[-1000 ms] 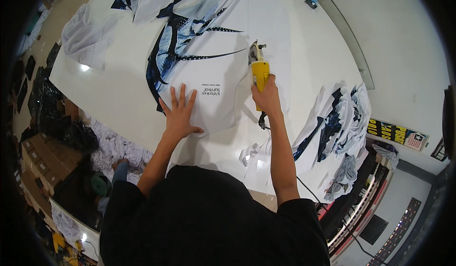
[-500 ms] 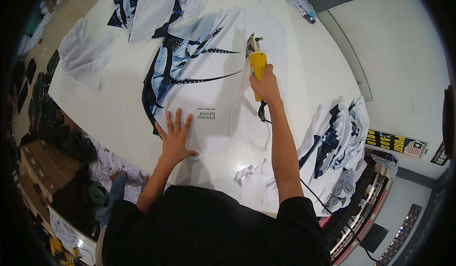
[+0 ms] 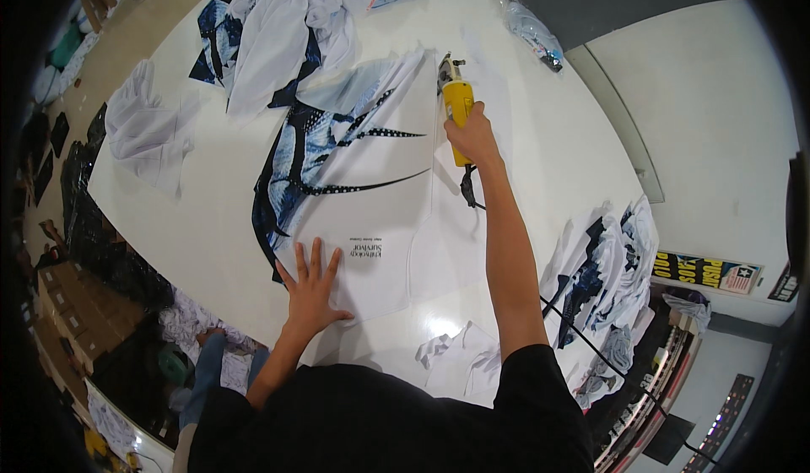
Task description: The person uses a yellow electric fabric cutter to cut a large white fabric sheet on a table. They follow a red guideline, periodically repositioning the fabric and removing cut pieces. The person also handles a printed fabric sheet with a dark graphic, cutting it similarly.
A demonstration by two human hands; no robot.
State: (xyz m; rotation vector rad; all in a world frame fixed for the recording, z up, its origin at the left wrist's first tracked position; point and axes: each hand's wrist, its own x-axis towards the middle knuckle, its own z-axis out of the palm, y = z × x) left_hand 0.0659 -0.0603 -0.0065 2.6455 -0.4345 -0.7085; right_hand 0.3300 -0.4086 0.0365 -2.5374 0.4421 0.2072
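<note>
My right hand (image 3: 475,140) is wrapped round the yellow body of an electric rotary fabric cutter (image 3: 458,102). The cutter's metal head sits at the right edge of a printed fabric panel (image 3: 380,207), near its far corner. This panel is white with a blue and black pattern along its left side, and it lies flat on the white table. My left hand (image 3: 314,296) rests with fingers spread on the panel's near left part. A power cord (image 3: 469,188) hangs from the cutter's near end. White cloth lies along the right of the cut edge.
Crumpled printed cloth (image 3: 287,34) lies at the far left, with a white piece (image 3: 148,123) nearer. A plastic-wrapped bundle (image 3: 531,30) sits at the far right. Cut pieces (image 3: 603,262) pile up at the right edge, and white scraps (image 3: 460,359) lie close to me. Cardboard boxes (image 3: 80,313) stand left.
The cutter has moved farther away along the panel's right edge. My left hand stays at the same spot on the fabric, while the whole view has shifted so the table appears lower.
</note>
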